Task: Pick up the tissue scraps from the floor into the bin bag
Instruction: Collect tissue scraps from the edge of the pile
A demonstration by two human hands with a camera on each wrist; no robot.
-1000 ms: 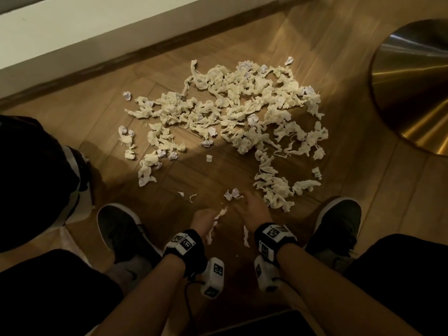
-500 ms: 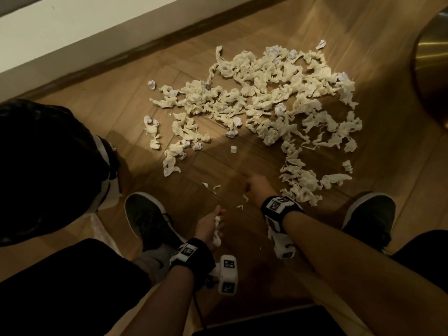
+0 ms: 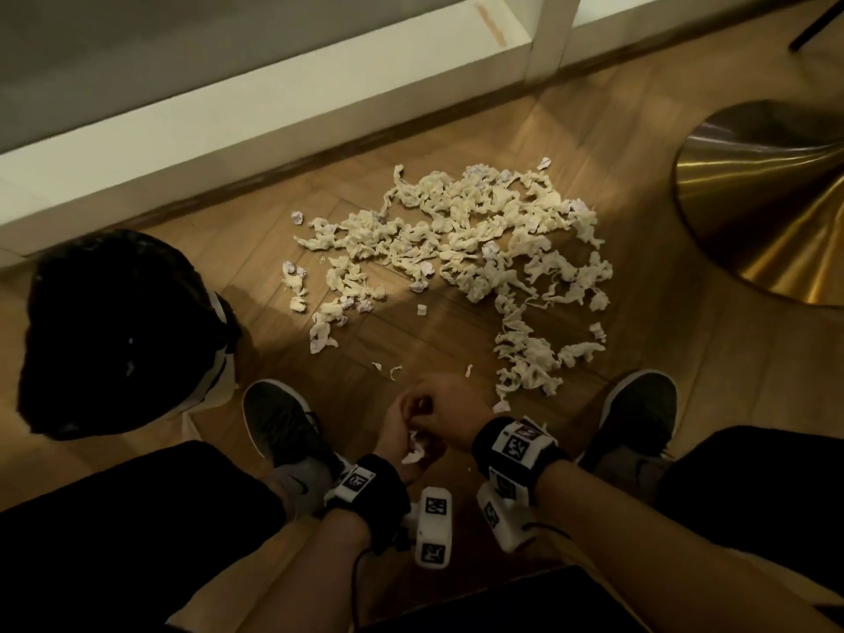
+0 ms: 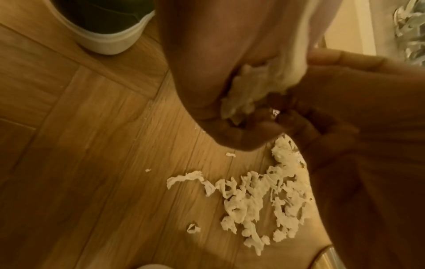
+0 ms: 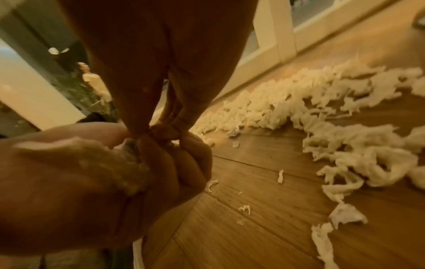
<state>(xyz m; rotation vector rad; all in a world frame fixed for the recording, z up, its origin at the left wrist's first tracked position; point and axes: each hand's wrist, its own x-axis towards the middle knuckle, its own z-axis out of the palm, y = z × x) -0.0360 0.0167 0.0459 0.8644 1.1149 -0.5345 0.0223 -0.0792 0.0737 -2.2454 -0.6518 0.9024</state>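
A wide heap of pale tissue scraps (image 3: pixel 461 249) lies on the wooden floor ahead of me, with a few tiny bits (image 3: pixel 395 370) nearer my feet. The black bin bag (image 3: pixel 114 335) stands at my left. My left hand (image 3: pixel 411 434) is curled round a wad of tissue scraps (image 3: pixel 414 450), seen close in the left wrist view as a wad (image 4: pixel 255 91). My right hand (image 3: pixel 431 411) meets it, fingertips bunched together and pinching into the wad (image 5: pixel 103 160) at the left fist; the right hand (image 5: pixel 161 132) comes down from above.
My two dark shoes (image 3: pixel 278 422) (image 3: pixel 639 413) flank the hands. A brass table base (image 3: pixel 767 198) sits at the right. A white window ledge (image 3: pixel 274 98) with a dark skirting runs behind the heap. Bare floor lies between bag and heap.
My right hand has drawn back from the floor by the heap and joined the left hand. The left hand still holds its wad. My head has tilted up.
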